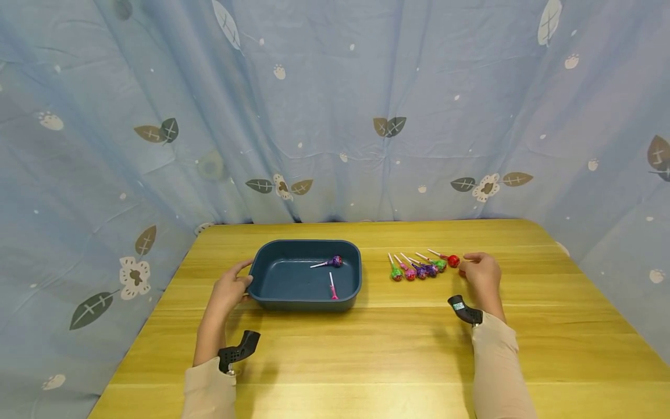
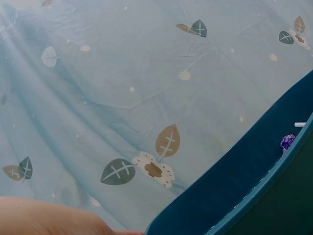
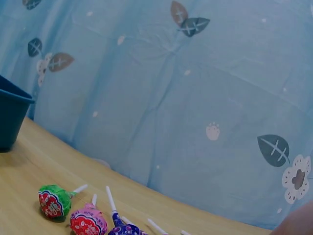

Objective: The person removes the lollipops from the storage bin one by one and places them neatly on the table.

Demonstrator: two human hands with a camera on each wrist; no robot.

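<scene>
My left hand (image 1: 230, 289) grips the left end of a dark blue plastic bin (image 1: 303, 304), with the thumb at its rim. Inside the bin lie a purple lollipop (image 1: 337, 261) and a pink lollipop (image 1: 334, 294). On the right, my right hand (image 1: 481, 273) is beside a red lollipop (image 1: 453, 261), fingers bent and fingertips right at its head. Left of it lie a green lollipop (image 1: 396, 273), a pink one (image 1: 410, 273), purple ones (image 1: 431, 270) and another green one (image 1: 441, 265), sticks pointing away. Only an edge of the right hand shows in the right wrist view.
A light wooden table (image 1: 366, 361) carries everything. Behind it hangs a blue curtain (image 1: 335, 116) with leaf and flower prints. Black wrist mounts (image 1: 239, 349) sit on both forearms, at the ends of beige sleeves (image 1: 499, 366).
</scene>
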